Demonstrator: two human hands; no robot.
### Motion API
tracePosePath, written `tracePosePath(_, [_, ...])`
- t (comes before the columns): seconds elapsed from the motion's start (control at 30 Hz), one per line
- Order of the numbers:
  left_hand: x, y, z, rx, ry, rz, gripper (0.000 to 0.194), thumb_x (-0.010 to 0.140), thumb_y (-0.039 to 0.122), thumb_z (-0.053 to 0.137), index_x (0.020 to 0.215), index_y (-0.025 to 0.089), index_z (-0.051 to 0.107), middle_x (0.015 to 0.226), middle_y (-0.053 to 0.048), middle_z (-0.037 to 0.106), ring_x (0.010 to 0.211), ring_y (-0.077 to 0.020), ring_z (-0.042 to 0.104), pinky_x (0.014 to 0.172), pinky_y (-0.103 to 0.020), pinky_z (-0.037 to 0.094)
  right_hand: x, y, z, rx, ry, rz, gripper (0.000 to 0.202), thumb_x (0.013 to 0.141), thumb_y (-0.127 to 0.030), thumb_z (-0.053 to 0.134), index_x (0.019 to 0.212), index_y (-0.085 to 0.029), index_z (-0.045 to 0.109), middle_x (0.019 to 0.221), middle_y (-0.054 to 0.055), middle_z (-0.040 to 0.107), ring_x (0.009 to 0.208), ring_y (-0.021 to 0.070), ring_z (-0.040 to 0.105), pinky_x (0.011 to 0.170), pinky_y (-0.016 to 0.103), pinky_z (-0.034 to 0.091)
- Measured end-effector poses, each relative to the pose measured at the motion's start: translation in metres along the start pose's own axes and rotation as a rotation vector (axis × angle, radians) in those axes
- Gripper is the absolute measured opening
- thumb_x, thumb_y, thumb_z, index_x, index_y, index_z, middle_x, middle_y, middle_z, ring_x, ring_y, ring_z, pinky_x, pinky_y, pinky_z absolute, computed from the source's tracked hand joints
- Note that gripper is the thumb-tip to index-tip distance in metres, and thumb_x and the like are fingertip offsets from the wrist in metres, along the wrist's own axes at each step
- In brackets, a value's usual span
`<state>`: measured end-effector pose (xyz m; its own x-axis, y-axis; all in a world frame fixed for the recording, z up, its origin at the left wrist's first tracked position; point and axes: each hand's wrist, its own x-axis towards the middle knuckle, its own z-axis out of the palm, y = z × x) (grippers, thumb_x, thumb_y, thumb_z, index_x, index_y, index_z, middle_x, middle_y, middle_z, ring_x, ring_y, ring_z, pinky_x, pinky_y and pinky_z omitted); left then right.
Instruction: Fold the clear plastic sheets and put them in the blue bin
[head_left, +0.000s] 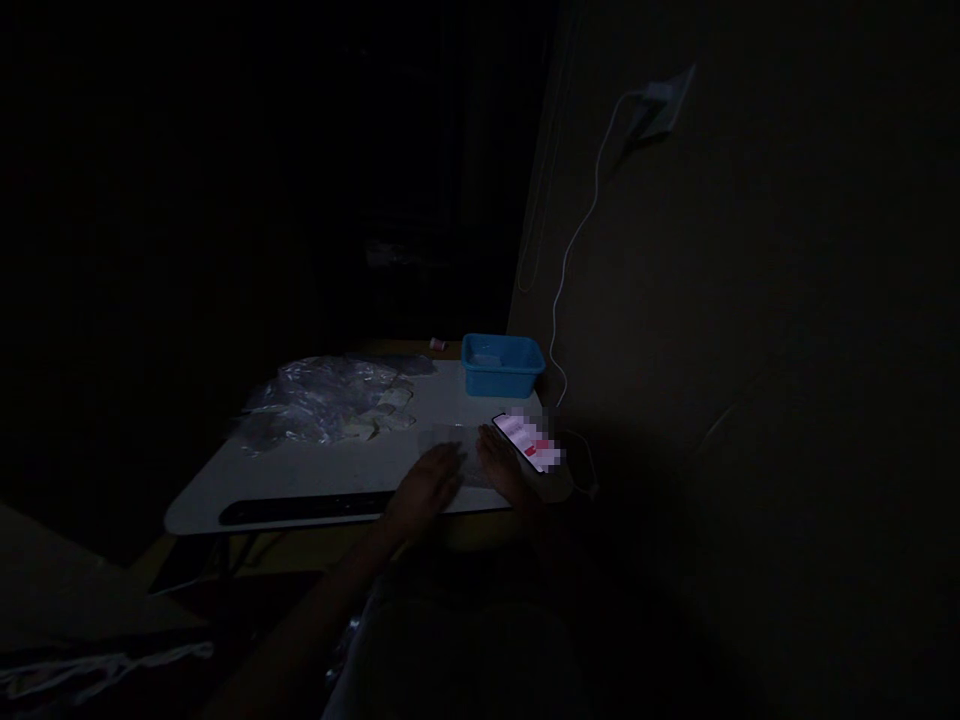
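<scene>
A clear plastic bag or sheet lies flat near the front edge of a white table. My left hand rests on its left side, fingers loosely bent and somewhat apart. On the other side my right hand lies with its fingers stretched out over the plastic. Just right of that hand is a phone with its screen lit. The room is very dark, so the fingertips and the outline of the plastic are hard to make out.
A heap of crumpled clear plastic covers the table's back left, with pale pieces beside it. A blue basin stands at the back right. A white cable runs down from a wall socket. A dark slot lines the front edge.
</scene>
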<state>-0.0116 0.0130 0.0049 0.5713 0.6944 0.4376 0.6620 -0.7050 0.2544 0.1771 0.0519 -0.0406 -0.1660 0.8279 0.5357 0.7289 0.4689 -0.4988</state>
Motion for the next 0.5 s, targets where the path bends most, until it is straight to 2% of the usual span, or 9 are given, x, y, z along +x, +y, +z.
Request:
tracePosePath(0.1, [-0.009,0.024,0.011,0.131,-0.093,0.021,0.053,0.087,0.041,0.032,0.131,0.012,0.035,0.138,-0.014,0.034,0.127,-0.0231,0.03,0.103,-0.039,0.027,0.003,0.003,-0.004,0.259,0.063,0.093,0.036,0.085,-0.033,0.039,0.115,-0.022,0.055,0.127,0.007,0.049,0.123,0.021,0.038,0.105,0.042,0.026])
tracePosePath(0.23, [-0.013,0.031,0.02,0.28,-0.164,-0.012,0.053,0.087,0.044,0.03,0.129,0.012,0.038,0.136,-0.016,0.036,0.126,-0.0252,0.031,0.103,-0.042,0.024,0.003,0.002,-0.007,0.555,0.166,0.258,0.048,0.081,-0.05,0.04,0.117,-0.02,0.053,0.128,0.007,0.048,0.122,0.0215,0.039,0.106,0.042,0.024])
tracePosePath(0.37, [-0.021,0.03,0.014,0.335,-0.184,0.02,0.054,0.086,0.043,0.034,0.131,0.012,0.036,0.138,-0.015,0.033,0.127,-0.0245,0.03,0.103,-0.04,0.024,0.002,-0.002,-0.011,0.694,0.246,0.346,0.057,0.077,-0.056,0.042,0.119,-0.019,0.052,0.133,0.008,0.043,0.126,0.0226,0.033,0.107,0.043,0.019])
tracePosePath(0.5, [-0.031,0.037,0.001,0.373,-0.204,-0.003,0.046,0.085,0.031,0.039,0.128,0.014,0.04,0.134,-0.014,0.04,0.122,-0.0246,0.037,0.099,-0.04,0.029,0.0,-0.004,-0.018,0.674,0.253,0.354,0.054,0.075,-0.054,0.047,0.116,-0.02,0.054,0.131,0.007,0.046,0.124,0.0239,0.035,0.106,0.044,0.02])
